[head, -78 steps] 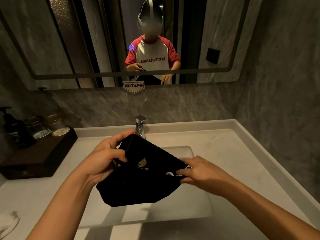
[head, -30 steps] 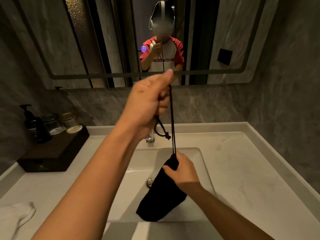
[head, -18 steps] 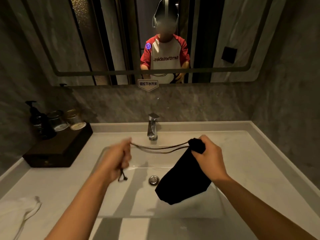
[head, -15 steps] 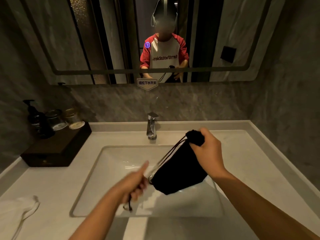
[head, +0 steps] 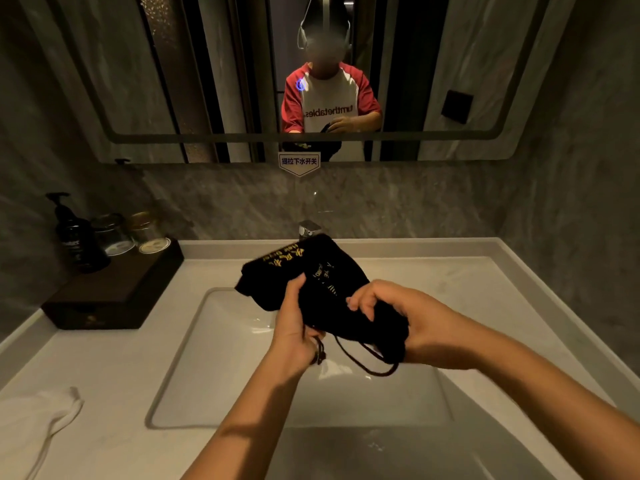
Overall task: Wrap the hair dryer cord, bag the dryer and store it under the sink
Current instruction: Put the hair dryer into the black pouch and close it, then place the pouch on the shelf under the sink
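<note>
Hands hold a black drawstring bag (head: 311,282) above the sink basin (head: 221,358), level with the front of the white counter (head: 104,368). The bag bulges and bears gold lettering; the hair dryer itself is not visible, and is presumably inside. Its gathered neck points toward the person. The bagging step looks nearly finished, with the mouth cinched shut.

The left hand (head: 294,330) clenches the end of the drawstring (head: 360,358) in its palm, thumb raised against the bag's side, forearm rising from below. The right hand (head: 408,320) grasps the cinched neck, fingers curled over the top, forearm entering from the lower right. A slack loop of cord droops between both grips.

Judged from this, the next move calls for tidying or securing the loose cord, then bending down to the space under the sink, which lies out of view. Faucet (head: 308,230) stands just behind the bag.
</note>
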